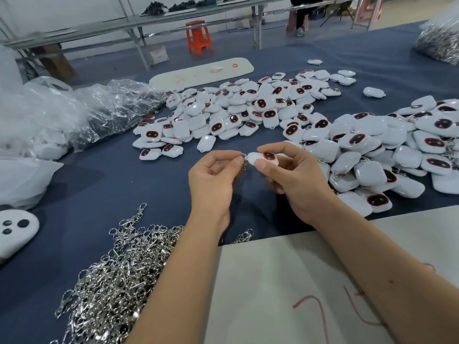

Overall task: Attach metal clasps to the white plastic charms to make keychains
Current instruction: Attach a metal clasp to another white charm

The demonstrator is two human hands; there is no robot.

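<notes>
My right hand [295, 180] pinches a white plastic charm [263, 158] with a dark red-rimmed face, held above the blue table. My left hand [213, 180] pinches a metal clasp [244, 160] at the charm's left end, its chain hanging down between my hands. A heap of loose metal clasps [119, 276] lies at the near left. A pile of white charms [248, 108] spreads across the middle of the table. A second pile of charms [397, 150] with clasps showing among them lies to the right.
Clear plastic bags [74, 112] sit at the left, and a bag of metal parts [439, 43] at the far right. A white board with red marks [310, 281] lies under my forearms, another board [201, 73] beyond the charms. An orange stool [198, 37] stands behind the table.
</notes>
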